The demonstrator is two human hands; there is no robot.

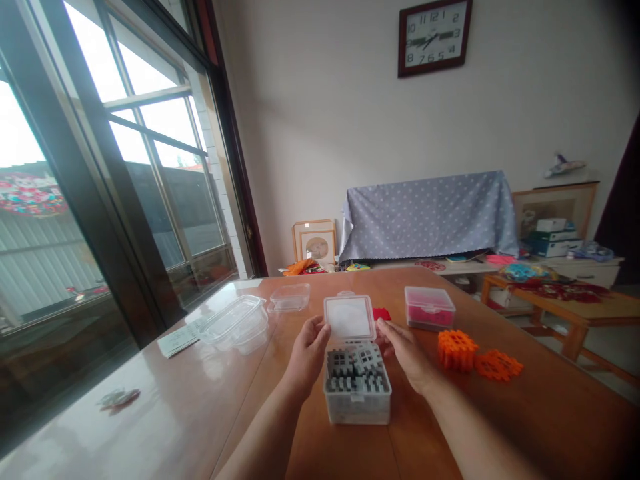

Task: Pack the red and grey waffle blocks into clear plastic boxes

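1. The left hand (307, 353) met the left edge of a frosted hinged lid (349, 317), its fingers pressed together; it seemed to pinch the edge against the thumb, though the view was too poor to be sure.
2. The right hand (405, 353) lay at the lid's lower right corner, its fingers close together and their tips touching the plastic.
3. The lid stood raised from a clear plastic box (356, 400), which sat on a glossy wooden table (165, 413) between the hands and held grey lattice-shaped blocks (355, 370).
4. Orange lattice-shaped blocks (456, 350) lay to the right, near a lidded box of pink pieces (429, 308).
5. A printed paper slip (179, 338) lay left, its text unreadable.
6. High on the wall, a wall clock (434, 37) showed clear numerals from 1 to 12; no brand could be read.
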